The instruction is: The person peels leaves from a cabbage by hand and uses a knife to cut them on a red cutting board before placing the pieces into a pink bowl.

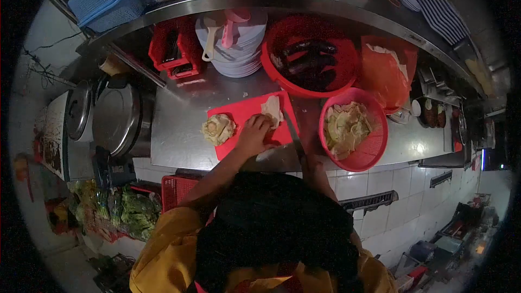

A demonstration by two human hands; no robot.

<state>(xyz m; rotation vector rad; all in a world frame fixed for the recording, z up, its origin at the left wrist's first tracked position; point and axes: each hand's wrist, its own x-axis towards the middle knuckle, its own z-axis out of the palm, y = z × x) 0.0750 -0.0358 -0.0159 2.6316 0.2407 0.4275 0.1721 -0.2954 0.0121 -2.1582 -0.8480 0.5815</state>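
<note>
A red cutting board (241,109) lies on the steel counter. On its left part sits a pale, layered vegetable head that looks like cabbage (218,129). My left hand (253,137) presses on another cabbage piece, mostly hidden under the bent fingers. Just right of those fingers, a pale cut slice (272,109) lies on the board. A kitchen knife (291,127) is in my right hand (313,171), its blade pointing away from me along the board's right side. Close by on the right stands a pink colander (380,140) with cut pale leaves (347,128) in it.
Behind the board are stacked white plates (239,65) with scoops on top, a red basin (350,78) holding dark long vegetables, and red bins (179,49). A steel shelf (217,4) overhangs the counter. Large lidded pots (115,116) stand left; bagged greens (135,211) lie lower left.
</note>
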